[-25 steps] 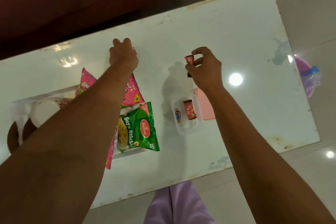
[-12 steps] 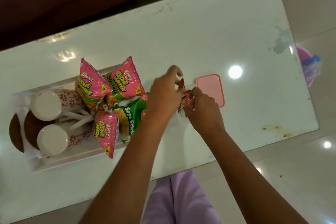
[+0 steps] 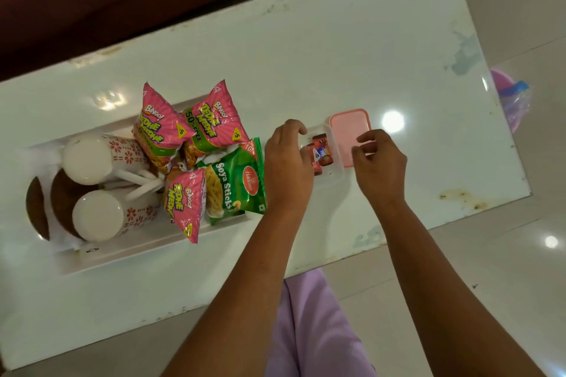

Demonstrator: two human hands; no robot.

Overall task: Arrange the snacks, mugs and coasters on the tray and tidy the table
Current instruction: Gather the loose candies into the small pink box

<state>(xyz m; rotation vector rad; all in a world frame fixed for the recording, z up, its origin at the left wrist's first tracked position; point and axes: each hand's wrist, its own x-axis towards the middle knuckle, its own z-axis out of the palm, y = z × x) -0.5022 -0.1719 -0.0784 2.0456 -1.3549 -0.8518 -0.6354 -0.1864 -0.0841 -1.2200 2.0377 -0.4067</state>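
- Nearest to us, the tray point(image 3: 128, 257) sits at the left of the table point(image 3: 337, 49) and is already loaded: two floral mugs point(image 3: 101, 159) lie on their sides, with the brown coasters point(image 3: 62, 199) tucked under and behind them at the left end.
- On the tray's right half we see three pink Bingo packets point(image 3: 160, 128) and a green Soya Sticks packet point(image 3: 234, 184), overlapping one another; the green one overhangs the right rim.
- Just right of the tray stands a small clear box point(image 3: 332, 162) with several small wrapped sweets point(image 3: 321, 151) inside. We judge that the loose sweets are now gathered.
- A second ago both hands were out over the far table, the right pinching a sweet. Now our left hand point(image 3: 288, 168) rests against the box's left side, fingers curled and partly apart, holding nothing that we can see.
- Our right hand point(image 3: 379, 159) has let go of the sweet; its thumb and fingers are spread over the near edge of the pink lid point(image 3: 349, 125), not yet clamped on it.
- The lid lies touching the box's far right side. We judge that the next step is closing the box, then placing it on the tray.
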